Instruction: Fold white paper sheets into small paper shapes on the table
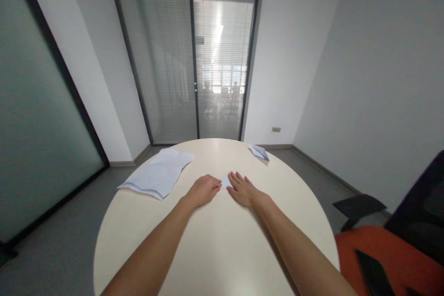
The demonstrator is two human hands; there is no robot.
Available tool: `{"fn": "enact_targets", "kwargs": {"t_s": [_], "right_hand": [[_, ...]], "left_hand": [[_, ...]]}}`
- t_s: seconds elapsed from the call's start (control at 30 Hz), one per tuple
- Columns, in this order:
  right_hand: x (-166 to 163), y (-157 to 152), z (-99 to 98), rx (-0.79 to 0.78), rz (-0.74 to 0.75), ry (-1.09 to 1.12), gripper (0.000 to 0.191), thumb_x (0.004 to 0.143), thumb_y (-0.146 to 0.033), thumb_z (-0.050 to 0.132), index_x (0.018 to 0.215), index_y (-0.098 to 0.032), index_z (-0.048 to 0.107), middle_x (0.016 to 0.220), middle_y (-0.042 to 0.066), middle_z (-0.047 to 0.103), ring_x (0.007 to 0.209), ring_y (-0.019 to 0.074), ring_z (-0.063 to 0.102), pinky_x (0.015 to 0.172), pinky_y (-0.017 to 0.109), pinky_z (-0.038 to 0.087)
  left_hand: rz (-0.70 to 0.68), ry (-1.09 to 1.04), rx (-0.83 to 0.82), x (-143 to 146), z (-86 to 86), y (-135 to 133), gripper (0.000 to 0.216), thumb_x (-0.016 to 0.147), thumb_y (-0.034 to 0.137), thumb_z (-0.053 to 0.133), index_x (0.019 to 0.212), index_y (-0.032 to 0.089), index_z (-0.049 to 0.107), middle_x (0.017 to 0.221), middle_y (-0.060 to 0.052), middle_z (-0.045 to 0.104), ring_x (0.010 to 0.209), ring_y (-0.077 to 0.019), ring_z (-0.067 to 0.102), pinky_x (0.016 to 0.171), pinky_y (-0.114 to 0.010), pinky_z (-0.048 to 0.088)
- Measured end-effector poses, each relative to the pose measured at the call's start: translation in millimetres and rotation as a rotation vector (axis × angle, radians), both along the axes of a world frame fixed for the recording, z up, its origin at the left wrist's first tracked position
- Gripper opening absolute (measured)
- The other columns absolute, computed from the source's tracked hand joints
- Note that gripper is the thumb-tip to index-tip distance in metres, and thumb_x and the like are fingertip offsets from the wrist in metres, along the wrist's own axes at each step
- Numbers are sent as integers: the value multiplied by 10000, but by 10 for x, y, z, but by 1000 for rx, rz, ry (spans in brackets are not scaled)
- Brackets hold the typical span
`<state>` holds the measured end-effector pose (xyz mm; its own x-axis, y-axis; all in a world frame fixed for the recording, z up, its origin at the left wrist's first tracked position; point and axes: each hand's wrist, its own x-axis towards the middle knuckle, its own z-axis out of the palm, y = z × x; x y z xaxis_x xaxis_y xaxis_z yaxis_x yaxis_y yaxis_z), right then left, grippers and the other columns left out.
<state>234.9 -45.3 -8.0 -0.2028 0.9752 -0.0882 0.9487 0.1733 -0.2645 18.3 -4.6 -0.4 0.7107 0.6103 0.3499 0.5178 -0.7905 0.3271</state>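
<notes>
Head view, looking forward and down across a round cream table [215, 259]. Reaching out with both bare forearms toward the middle of the top.

Resting the left hand [204, 189] knuckles up, fingers curled in narrow, tips meeting the left edge of a small white paper [225, 181] — pinching it or merely pressing on it, not possible to tell from this angle. Laying the right hand [243, 189] flat and wide, palm down, fingers stretched forward close together, covering the right part of the paper. Showing only a small white wedge of it between the two hands, lying flat on the table a little beyond the centre.

Lying well apart from the hands, toward the far left rim: loose white sheets [157, 173], slightly rumpled and overlapping, one corner hanging near the edge. Sitting at the far right rim, also well apart — a small folded piece [259, 151], white with a bluish cast.

Standing to the right of the table: a chair [409, 240] with an orange seat and black back, carrying a dark flat slab [374, 275] on the seat. Closing off the room behind the table: a dark-framed glass door [189, 69] with lowered blinds, grey walls on either side.
</notes>
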Motion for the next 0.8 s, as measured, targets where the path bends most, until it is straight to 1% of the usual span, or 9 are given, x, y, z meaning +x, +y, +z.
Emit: {"fn": "enact_targets", "kwargs": {"t_s": [0.13,0.23,0.33,0.4,0.47,0.53,0.63,0.73,0.8], "right_hand": [[24,-13,-19,36,23,2,707,1007,-521,244,1599,-137,192,1661,116,135,1535,324,86,1217,559,114],[42,-33,-16,117,56,9,666,1014,-501,270,1574,-141,280,1641,141,226,1525,334,145,1201,569,151],[44,-56,27,253,100,-11,579,1006,-457,365,1492,-149,434,1578,163,377,1475,340,279,1168,531,241],[36,-70,75,335,134,-22,498,994,-431,427,1407,-171,525,1504,157,480,1383,332,403,1105,493,329],[24,-80,125,377,164,-24,425,991,-412,454,1332,-194,582,1418,139,563,1264,315,495,1023,457,395],[17,-84,165,386,193,-20,373,994,-396,461,1276,-210,620,1335,123,620,1180,295,541,973,425,417],[23,-80,197,376,224,11,331,1004,-375,455,1202,-218,668,1223,109,678,1113,264,581,967,383,414],[39,-73,206,363,209,54,329,1020,-357,426,1150,-225,697,1140,93,714,1053,239,613,954,350,420],[48,-73,206,360,182,70,336,1025,-352,413,1144,-233,704,1122,85,726,1032,230,624,925,330,433]], "left_hand": [[37,4,-8,-14,20,-12,181,900,220,610,991,236,766,1141,-47,745,1070,-224,642,961,-345,478],[54,24,24,-9,23,-20,191,915,218,578,969,227,762,1092,-59,748,1039,-230,640,947,-348,476],[85,38,45,-9,25,-19,194,921,225,568,976,213,754,1045,-70,744,1000,-234,636,927,-348,478],[92,38,44,-12,24,-16,190,922,231,570,978,214,751,1039,-65,740,993,-230,632,923,-339,475],[94,30,41,-14,19,-12,189,927,238,568,977,218,749,1036,-59,738,993,-223,628,923,-332,470],[100,21,41,-11,9,-10,191,931,245,565,979,218,748,1038,-57,738,997,-222,626,921,-331,469],[130,11,50,-2,-9,-7,206,940,258,549,989,220,746,1030,-56,739,996,-222,626,915,-332,471],[187,3,68,3,-18,-7,216,950,286,540,1016,229,739,1006,-52,740,976,-220,629,896,-330,471],[226,6,78,5,-12,-12,216,951,306,546,1032,229,731,987,-50,741,954,-221,632,870,-329,472]]}}
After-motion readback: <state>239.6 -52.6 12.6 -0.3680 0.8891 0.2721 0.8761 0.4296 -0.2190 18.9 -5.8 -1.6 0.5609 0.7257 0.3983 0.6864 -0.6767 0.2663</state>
